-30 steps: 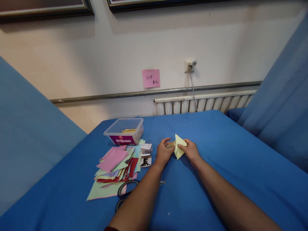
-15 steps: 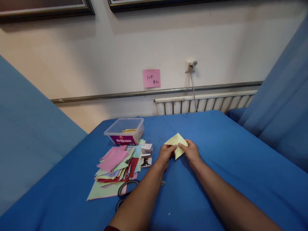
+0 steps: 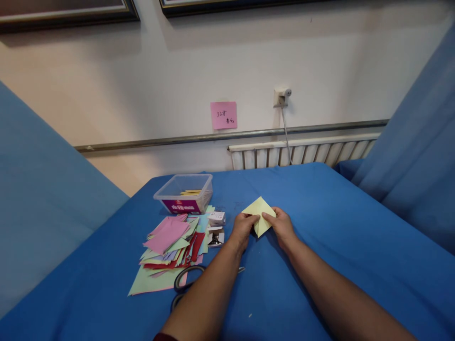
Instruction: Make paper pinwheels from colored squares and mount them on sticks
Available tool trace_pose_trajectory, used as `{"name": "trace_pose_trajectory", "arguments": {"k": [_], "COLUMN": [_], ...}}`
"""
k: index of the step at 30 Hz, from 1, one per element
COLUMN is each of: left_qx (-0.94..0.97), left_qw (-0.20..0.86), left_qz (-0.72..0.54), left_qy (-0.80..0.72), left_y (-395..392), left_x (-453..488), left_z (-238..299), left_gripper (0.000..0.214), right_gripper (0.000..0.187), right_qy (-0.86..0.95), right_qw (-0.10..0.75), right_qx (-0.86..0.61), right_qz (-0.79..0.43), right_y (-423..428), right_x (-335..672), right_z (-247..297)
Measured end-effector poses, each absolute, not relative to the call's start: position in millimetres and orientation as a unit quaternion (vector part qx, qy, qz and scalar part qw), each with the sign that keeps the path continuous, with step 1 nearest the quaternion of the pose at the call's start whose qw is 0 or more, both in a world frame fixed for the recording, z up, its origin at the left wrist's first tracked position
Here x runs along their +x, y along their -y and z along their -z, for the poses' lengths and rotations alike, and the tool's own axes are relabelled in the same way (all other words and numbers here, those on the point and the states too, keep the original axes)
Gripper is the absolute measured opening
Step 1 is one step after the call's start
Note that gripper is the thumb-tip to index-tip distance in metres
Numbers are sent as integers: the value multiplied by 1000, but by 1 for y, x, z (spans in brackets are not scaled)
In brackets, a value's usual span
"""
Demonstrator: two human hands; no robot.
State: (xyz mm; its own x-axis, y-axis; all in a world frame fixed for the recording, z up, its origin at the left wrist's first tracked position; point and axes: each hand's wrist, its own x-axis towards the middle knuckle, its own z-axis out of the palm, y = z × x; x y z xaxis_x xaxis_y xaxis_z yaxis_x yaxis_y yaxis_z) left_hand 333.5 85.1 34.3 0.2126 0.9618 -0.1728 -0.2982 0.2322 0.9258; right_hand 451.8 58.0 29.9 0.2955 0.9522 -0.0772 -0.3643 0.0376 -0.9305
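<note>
A pale yellow sheet of paper, with creases meeting near its middle, is held between both hands above the blue table. My left hand pinches its left side, thumb on top and fingers hidden beneath. On the right side, my right hand grips the paper the same way, its thumb close to the left one. Partly covered by my left forearm is a pair of scissors with dark handles. A small open white box of metal bits lies left of my left hand.
Cut coloured paper is piled on larger sheets at left. Behind it stands a clear plastic tub holding thin yellow sticks. A blue cloth covers the table. Blue curtains hang at both sides; a radiator runs along the wall.
Both hands and the yellow paper have shifted very slightly left. The paper's tilt has changed a little, so its upper face shows flatter. Everything else stays put.
</note>
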Motion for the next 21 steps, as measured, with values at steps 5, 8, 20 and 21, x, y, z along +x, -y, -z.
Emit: {"name": "trace_pose_trajectory", "arguments": {"k": [5,8,20,21], "left_qx": [406,406,393,393], "left_qw": [665,661,650,650], "left_qz": [-467,-468,-483,-484], "left_qy": [-418,-423,-435,-435], "left_y": [-84,-83,-83,-83], "left_x": [334,334,335,335], "left_z": [-37,-39,-41,-41], "left_gripper": [37,35,32,32], "right_gripper": [34,33,35,35], "right_qy": [308,311,325,327], "right_qw": [644,636,634,633], "right_qx": [-481,-483,-474,-475], "right_qz": [-510,-515,-517,-517], "right_y": [-58,-59,-62,-63], "right_x": [452,453,455,455], "right_z": [-30,-28,-21,-21]}}
